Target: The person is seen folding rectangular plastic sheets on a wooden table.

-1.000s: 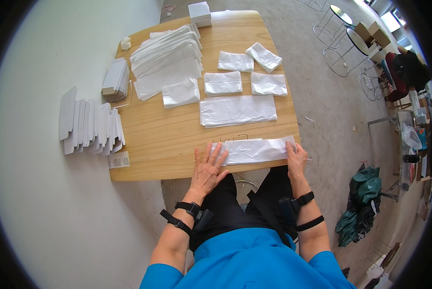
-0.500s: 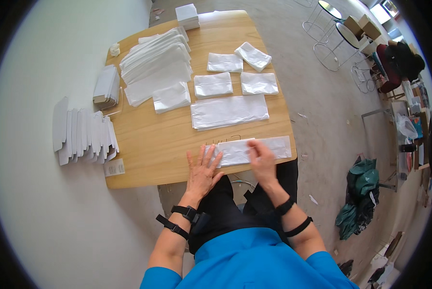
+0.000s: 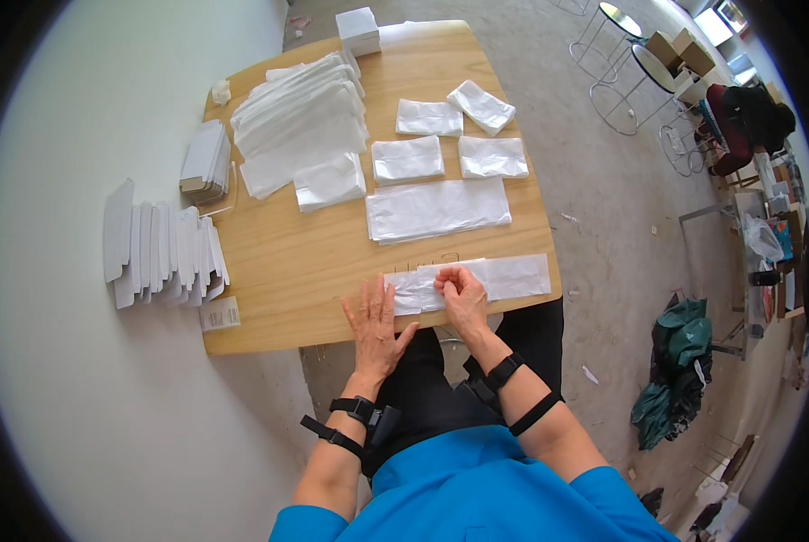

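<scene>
A long white folded strip (image 3: 517, 275) of thin, film-like sheet lies along the near edge of the table, with a shorter white layer on its left part. My left hand (image 3: 373, 325) rests flat at the strip's left end, open with fingers spread. Over the middle of the shorter layer is my right hand (image 3: 463, 298), its fingers curled in against the sheet. Whatever those fingers may pinch is hidden. Just beyond the strip lies a wider flat stack of white sheets (image 3: 439, 210). Some thin dark lines show on the wood between them.
Small folded white packets (image 3: 408, 159) lie farther back on the table (image 3: 287, 271). A fanned pile of white sheets (image 3: 305, 117) covers the far left. White boxes (image 3: 359, 32) stand at the back, and flat cartons (image 3: 165, 244) line the left edge. A person (image 3: 743, 117) sits at far right.
My right hand has moved left along the strip, from near the shorter layer's right end to its middle. The left hand stays spread at the left end, with only a slight shift.
</scene>
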{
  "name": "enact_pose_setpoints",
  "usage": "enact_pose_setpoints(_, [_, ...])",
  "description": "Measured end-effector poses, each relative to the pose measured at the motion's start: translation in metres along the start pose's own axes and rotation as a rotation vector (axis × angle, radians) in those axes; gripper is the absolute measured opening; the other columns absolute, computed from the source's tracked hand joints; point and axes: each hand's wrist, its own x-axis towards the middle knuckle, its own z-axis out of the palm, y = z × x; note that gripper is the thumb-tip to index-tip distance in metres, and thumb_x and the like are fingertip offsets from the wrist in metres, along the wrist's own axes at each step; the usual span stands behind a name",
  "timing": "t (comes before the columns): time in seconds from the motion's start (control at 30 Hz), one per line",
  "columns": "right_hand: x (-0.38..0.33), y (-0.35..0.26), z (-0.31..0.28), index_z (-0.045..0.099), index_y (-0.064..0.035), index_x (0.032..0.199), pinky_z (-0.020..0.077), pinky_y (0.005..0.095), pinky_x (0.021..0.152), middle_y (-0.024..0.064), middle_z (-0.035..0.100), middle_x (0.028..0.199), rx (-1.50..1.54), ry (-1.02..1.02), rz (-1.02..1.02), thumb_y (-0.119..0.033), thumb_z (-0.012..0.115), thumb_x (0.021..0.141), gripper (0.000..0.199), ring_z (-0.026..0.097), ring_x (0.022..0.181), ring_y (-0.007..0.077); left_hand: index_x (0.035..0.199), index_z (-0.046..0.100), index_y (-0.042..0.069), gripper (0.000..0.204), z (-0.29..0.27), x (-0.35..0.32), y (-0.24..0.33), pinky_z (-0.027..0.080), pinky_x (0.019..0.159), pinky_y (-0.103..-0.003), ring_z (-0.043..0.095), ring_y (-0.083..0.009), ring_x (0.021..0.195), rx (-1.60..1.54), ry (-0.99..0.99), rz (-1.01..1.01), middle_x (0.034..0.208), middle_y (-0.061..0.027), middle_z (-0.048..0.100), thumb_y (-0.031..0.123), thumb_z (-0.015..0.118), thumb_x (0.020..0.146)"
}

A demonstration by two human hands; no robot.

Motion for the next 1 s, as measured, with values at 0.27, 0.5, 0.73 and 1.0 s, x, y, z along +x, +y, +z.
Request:
enact_pose_setpoints(0.27, [0.002,0.002,0.003,0.059,0.0003,0.094,0.0533,0.0272,0.073,0.0077,0.067,0.085,0.028,-0.002,0.015,0.005,0.048,0.086,0.015,0.068,0.08,0.0156,0.122,0.055,0.01,0.052,0.013,0.001,0.005,0.029,0.101,-0.044,0.043,-0.0236,0.118,0.061,0.106,0.11,0.125,-0.0028,0.051,0.028,0.072,0.076])
enact_pose_setpoints(0.5, [0.002,0.0,0.001,0.059,0.0008,0.093,0.0531,0.0266,0.073,0.008,0.067,0.085,0.009,-0.001,0.02,0.005,0.049,0.085,0.014,0.068,0.08,0.0151,0.123,0.055,0.008,0.052,0.01,-0.007,-0.004,0.026,0.104,-0.046,0.045,-0.0213,0.118,0.202,0.16,0.081,0.123,-0.0023,0.053,0.031,0.07,0.078])
enact_pose_setpoints(0.73, [0.002,0.002,0.001,0.06,0.0006,0.093,0.053,0.026,0.073,0.0075,0.067,0.085,0.053,0.002,0.037,0.005,0.047,0.084,0.016,0.068,0.079,0.0144,0.109,0.06,0.011,0.036,0.012,-0.008,0.007,0.028,0.101,-0.046,0.047,-0.0224,0.114,-0.004,0.285,-0.085,0.119,-0.0018,0.054,0.028,0.07,0.079])
enact_pose_setpoints(1.0, [0.005,0.004,0.0,0.06,0.0006,0.093,0.0527,0.0254,0.073,0.0068,0.067,0.085,0.051,-0.009,0.042,0.004,0.049,0.084,0.015,0.068,0.079,0.0139,0.095,0.059,0.009,0.013,0.015,0.007,0.009,0.038,0.089,-0.036,0.055,-0.0205,0.094,-0.342,0.418,-0.378,0.094,-0.0037,0.06,0.016,0.065,0.085])
